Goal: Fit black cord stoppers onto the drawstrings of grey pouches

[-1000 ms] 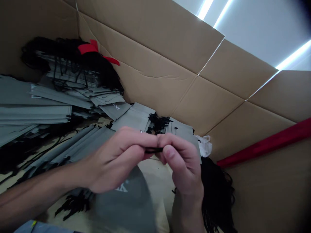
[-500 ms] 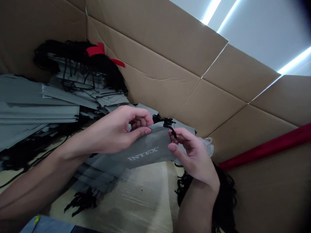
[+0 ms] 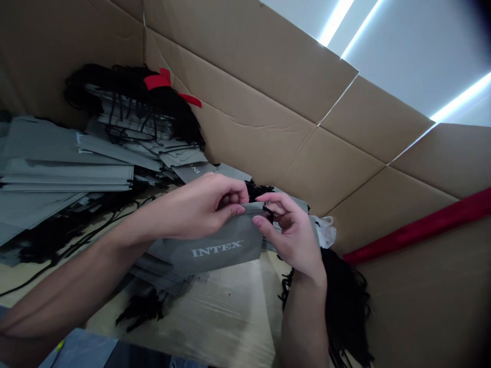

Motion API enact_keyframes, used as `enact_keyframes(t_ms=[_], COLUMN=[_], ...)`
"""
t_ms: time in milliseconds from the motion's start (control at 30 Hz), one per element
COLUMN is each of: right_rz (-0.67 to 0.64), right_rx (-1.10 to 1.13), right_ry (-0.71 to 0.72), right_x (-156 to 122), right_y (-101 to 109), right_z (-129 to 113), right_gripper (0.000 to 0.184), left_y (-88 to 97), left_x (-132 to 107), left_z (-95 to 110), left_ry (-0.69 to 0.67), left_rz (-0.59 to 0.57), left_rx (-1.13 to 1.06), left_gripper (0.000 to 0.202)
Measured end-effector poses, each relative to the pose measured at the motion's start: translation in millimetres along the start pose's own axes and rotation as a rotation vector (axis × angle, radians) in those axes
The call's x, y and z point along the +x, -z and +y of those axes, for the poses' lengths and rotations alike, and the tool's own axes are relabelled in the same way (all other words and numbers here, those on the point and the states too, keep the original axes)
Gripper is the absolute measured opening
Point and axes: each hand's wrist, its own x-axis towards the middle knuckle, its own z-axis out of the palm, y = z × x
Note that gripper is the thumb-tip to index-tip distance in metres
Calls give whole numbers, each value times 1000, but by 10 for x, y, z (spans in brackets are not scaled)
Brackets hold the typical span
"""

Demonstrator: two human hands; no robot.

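A grey fabric drawstring pouch (image 3: 218, 255) printed "INTEX" hangs in front of me, its hem side upward. My left hand (image 3: 215, 207) pinches the top hem between thumb and curled fingers. At the pouch's upper right corner is my right hand (image 3: 289, 225), its thumb and forefinger curved around the end of the hem. A short black cord (image 3: 269, 210) comes out of that corner and runs in among the right fingers. How tightly they press on it is partly hidden.
Stacks of grey pouches (image 3: 69, 176) lie to the left. Behind them is a bundle of black cords (image 3: 174, 110) with a red band (image 3: 158, 79). More black cords (image 3: 347, 301) hang at the right. Cardboard walls (image 3: 249, 66) enclose the table (image 3: 226, 306); a red strip (image 3: 422, 225) runs along the right one.
My right hand has moved left, closer to my left hand, onto the hem's corner. The pouch has shifted slightly left and lies more level; the view has shifted a little.
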Motion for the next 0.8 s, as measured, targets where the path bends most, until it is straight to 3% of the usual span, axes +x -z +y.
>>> enact_keyframes(t_ms=[167, 300, 400, 533, 667, 733, 800], right_rz=[0, 1, 67, 345, 582, 577, 456], right_rx=[52, 82, 38, -128, -411, -535, -621], right_ry=[-41, -37, -15, 8, 119, 226, 299], right_x=[32, 74, 88, 68, 118, 182, 237], right_y=[-49, -80, -126, -230, -441, -649, -944], right_z=[1, 4, 6, -53, -140, -128, -62], right_gripper=[30, 22, 18, 17, 14, 14, 17], left_y=[-10, 90, 248, 487, 624, 640, 633], left_x=[5, 0, -38, -149, -253, -280, -293], left_z=[13, 40, 66, 76, 113, 160, 214], left_ry=[-23, 5, 82, 111, 53, 51, 81], left_rz=[17, 1, 149, 444, 595, 634, 661], left_rx=[36, -21, -40, -36, -53, -54, -31], left_gripper=[12, 12, 16, 21, 33, 34, 30])
